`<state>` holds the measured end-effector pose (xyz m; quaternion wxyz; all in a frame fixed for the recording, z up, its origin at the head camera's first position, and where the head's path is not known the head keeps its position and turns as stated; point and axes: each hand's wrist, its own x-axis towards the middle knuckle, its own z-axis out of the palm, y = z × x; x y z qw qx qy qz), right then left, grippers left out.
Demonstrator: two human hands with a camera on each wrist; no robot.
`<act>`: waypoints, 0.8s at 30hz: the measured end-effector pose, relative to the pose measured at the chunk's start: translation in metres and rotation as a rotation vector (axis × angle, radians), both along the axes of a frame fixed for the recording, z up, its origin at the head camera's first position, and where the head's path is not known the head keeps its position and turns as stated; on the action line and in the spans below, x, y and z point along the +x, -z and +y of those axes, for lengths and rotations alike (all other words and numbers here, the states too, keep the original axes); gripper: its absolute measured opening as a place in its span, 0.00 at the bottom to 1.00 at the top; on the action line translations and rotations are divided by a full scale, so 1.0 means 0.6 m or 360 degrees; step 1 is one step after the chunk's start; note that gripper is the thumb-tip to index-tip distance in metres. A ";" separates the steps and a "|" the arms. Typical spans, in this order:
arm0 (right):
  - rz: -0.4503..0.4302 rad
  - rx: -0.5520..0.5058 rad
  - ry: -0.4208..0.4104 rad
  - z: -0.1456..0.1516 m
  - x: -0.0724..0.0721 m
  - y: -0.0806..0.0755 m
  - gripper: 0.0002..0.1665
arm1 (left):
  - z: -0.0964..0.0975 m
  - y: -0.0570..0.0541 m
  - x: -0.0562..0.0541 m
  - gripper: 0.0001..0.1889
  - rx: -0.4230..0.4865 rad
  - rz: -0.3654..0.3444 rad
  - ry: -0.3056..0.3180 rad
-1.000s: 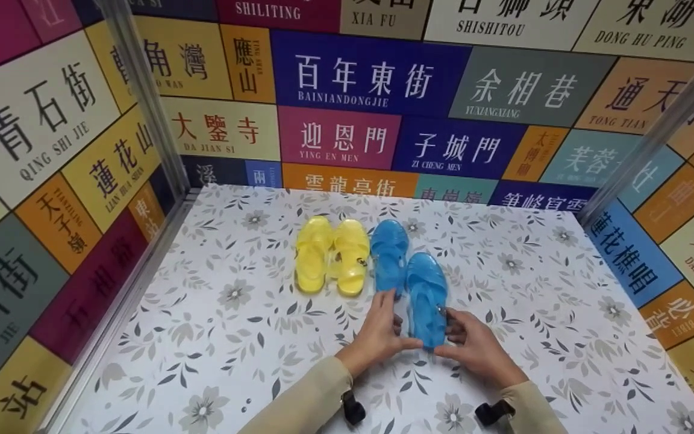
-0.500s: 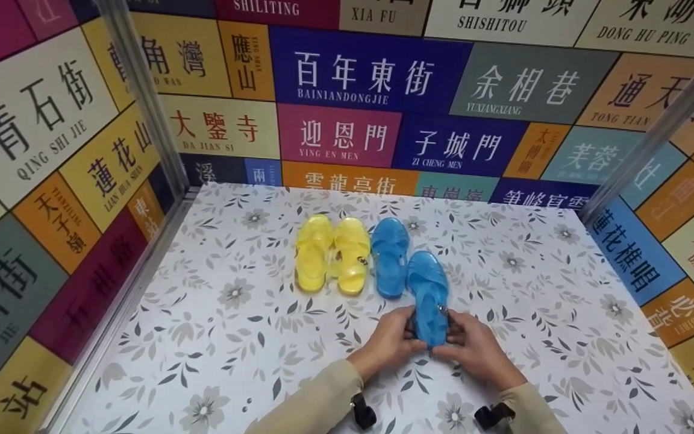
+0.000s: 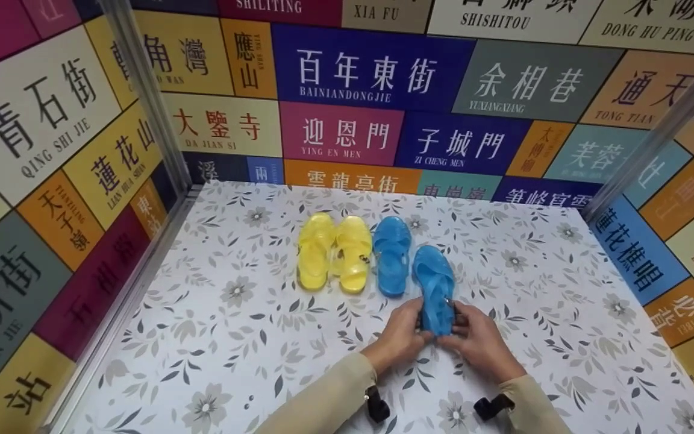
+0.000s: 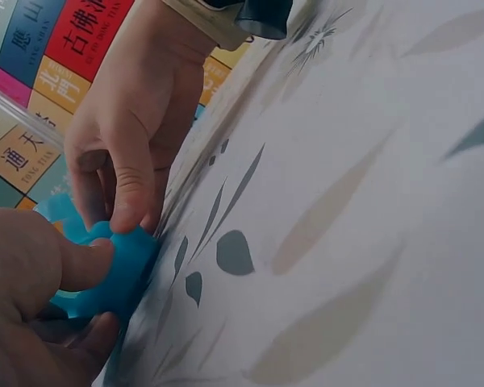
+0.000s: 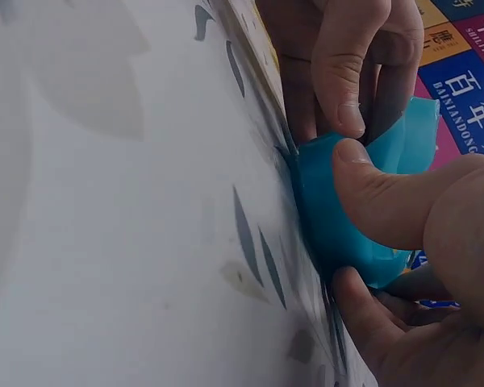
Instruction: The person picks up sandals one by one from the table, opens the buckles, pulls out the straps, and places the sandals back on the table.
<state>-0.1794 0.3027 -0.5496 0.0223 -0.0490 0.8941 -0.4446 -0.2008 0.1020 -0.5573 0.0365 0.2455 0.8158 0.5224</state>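
Observation:
Both hands grip the heel end of a blue sandal [image 3: 434, 283], one from each side, thumbs at the back. My left hand [image 3: 404, 330] holds its left edge, and my right hand [image 3: 476, 337] its right edge near a small buckle. In the left wrist view, the left thumb and fingers [image 4: 89, 262] pinch the blue heel while the right hand [image 4: 133, 121] reaches in from above. The right wrist view has the right thumb [image 5: 371, 189] lying along the heel. A second blue sandal [image 3: 391, 265] lies just left of the held one, slightly farther away.
Two yellow sandals [image 3: 314, 259] lie side by side left of the blue pair. All rest on a white tabletop with a grey floral print [image 3: 238, 337]. Colourful sign-covered walls [image 3: 347, 132] with metal corner posts [image 3: 148, 96] bound the back and sides.
My left hand has moved right, off the gap between the blue sandals, onto the held sandal's heel. That sandal has shifted slightly right and forward, widening the gap to its mate.

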 end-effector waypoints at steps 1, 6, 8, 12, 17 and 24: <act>-0.0002 -0.0016 0.0000 0.001 -0.002 0.001 0.49 | 0.003 0.000 -0.002 0.30 0.0013 0.0013 0.0000; 0.0016 -0.0048 -0.0002 0.002 -0.019 0.001 0.46 | 0.014 0.000 -0.015 0.26 0.0011 0.0093 -0.0080; 0.0040 -0.0024 -0.0014 0.002 -0.027 0.001 0.46 | 0.017 0.001 -0.020 0.25 0.0011 0.0123 -0.0127; 0.0078 0.0040 -0.0016 0.002 -0.044 0.001 0.46 | 0.024 0.005 -0.033 0.26 0.0026 0.0210 -0.0181; 0.0053 0.0033 0.0021 0.000 -0.065 0.001 0.47 | 0.030 0.007 -0.045 0.30 0.0050 0.0232 -0.0196; -0.0004 -0.0058 0.0073 -0.002 -0.090 0.000 0.47 | 0.036 -0.002 -0.049 0.39 0.0100 0.0117 -0.0207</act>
